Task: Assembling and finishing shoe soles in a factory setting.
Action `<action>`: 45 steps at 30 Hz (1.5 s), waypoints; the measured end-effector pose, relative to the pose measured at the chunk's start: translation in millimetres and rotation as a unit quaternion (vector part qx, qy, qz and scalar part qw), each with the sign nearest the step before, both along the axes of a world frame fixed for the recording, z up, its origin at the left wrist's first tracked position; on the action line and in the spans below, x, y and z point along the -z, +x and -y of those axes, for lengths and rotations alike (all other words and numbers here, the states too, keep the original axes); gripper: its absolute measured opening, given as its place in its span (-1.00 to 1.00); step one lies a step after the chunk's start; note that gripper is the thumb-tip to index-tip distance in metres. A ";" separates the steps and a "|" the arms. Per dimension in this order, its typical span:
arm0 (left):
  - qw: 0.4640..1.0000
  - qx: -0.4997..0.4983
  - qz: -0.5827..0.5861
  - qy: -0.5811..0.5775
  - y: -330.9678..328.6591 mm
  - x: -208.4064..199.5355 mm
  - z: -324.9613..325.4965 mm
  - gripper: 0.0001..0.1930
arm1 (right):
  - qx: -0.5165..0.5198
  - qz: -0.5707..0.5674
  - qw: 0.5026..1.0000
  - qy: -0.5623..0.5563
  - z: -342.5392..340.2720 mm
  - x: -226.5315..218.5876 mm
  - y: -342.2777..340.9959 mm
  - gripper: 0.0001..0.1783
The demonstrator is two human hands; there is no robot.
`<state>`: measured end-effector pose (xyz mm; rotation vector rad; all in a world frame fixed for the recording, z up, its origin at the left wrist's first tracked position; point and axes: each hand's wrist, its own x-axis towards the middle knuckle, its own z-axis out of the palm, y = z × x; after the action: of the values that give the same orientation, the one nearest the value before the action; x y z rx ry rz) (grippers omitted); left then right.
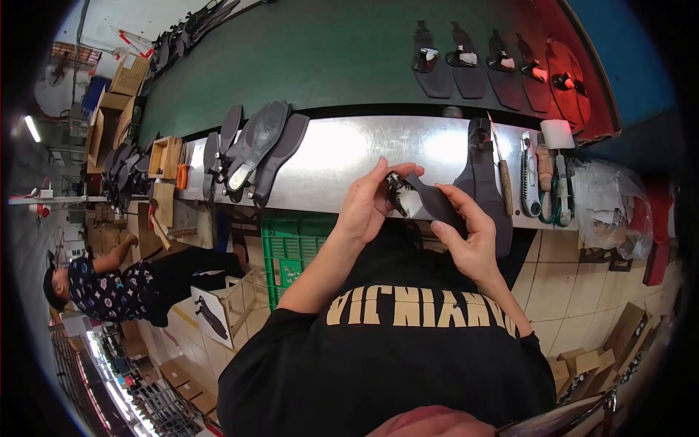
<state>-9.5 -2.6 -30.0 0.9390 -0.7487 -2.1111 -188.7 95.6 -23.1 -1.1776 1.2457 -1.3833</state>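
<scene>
My left hand [366,204] and my right hand [470,234] hold a dark sandal [435,204] over the front edge of the metal ledge [342,142]. The left grips the strap end, where white stuffing shows inside the black strap. The right has its thumb and fingers closed around the other end of the sole. Just right of that hand, dark sandal pieces [483,171] lie across the ledge and stick out past its edge. To the left is a pile of dark soles [280,146], with a lighter, shiny sole-shaped piece [255,149] on top.
Several sandals [466,69] lie on the green belt [313,58], the rightmost under red light. An awl [502,164], a utility knife [530,175], a white roll [557,135] and a plastic bag [608,207] are right. Below left stands a green crate [291,251]; a co-worker [116,284] is farther left.
</scene>
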 end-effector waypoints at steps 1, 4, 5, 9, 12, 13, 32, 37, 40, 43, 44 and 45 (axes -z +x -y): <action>1.000 -0.001 -0.029 -0.010 -1.1 -3.3 -0.1 -0.64 | 0.011 -0.004 1.000 -0.009 -0.2 -0.5 -0.5 -0.51; 0.998 0.013 -0.044 -0.050 -1.3 -9.0 -2.6 -0.66 | 0.034 0.018 0.999 -0.005 -1.9 2.2 -2.6 -0.57; 0.996 0.022 -0.031 -0.082 -0.9 -9.7 -3.8 -0.67 | 0.037 0.019 0.999 -0.005 -2.1 1.1 -3.4 -0.57; 0.996 0.016 -0.032 -0.076 5.3 3.5 -6.7 -0.65 | 0.024 -0.046 0.998 -0.046 -1.0 -10.3 -6.0 -0.62; 0.995 0.038 0.008 -0.097 12.7 8.5 -7.6 -0.62 | 0.010 -0.085 0.994 -0.069 -0.9 -10.8 -5.3 -0.62; 0.995 0.037 -0.007 -0.097 13.7 9.3 -7.5 -0.63 | 0.006 -0.093 0.993 -0.072 -0.7 -10.0 -5.3 -0.62; 0.992 0.020 -0.024 -0.119 19.6 9.4 -8.8 -0.67 | -0.016 -0.090 0.993 -0.070 -2.0 -8.3 -0.6 -0.58; 0.992 0.035 0.004 -0.124 19.8 5.9 -8.1 -0.65 | -0.015 -0.099 0.992 -0.074 -1.3 -7.5 -0.3 -0.59; 0.990 0.040 0.018 -0.137 19.3 3.3 -8.3 -0.65 | -0.016 -0.106 0.992 -0.064 -2.0 -9.1 -0.4 -0.59; 0.987 0.042 0.032 -0.153 20.8 4.4 -9.5 -0.65 | -0.021 -0.144 0.986 -0.077 -0.7 -13.0 -3.4 -0.57; 0.986 0.042 0.039 -0.158 21.7 5.7 -9.9 -0.65 | -0.019 -0.143 0.987 -0.075 -0.4 -14.6 -4.0 -0.57; 0.986 0.044 0.039 -0.157 22.2 7.1 -10.5 -0.65 | -0.025 -0.159 0.984 -0.079 -0.1 -16.3 -4.4 -0.56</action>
<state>12.7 8.0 -37.1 0.8319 -1.1434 -1.9635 -193.1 95.7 -6.9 -1.5775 1.3330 -1.3101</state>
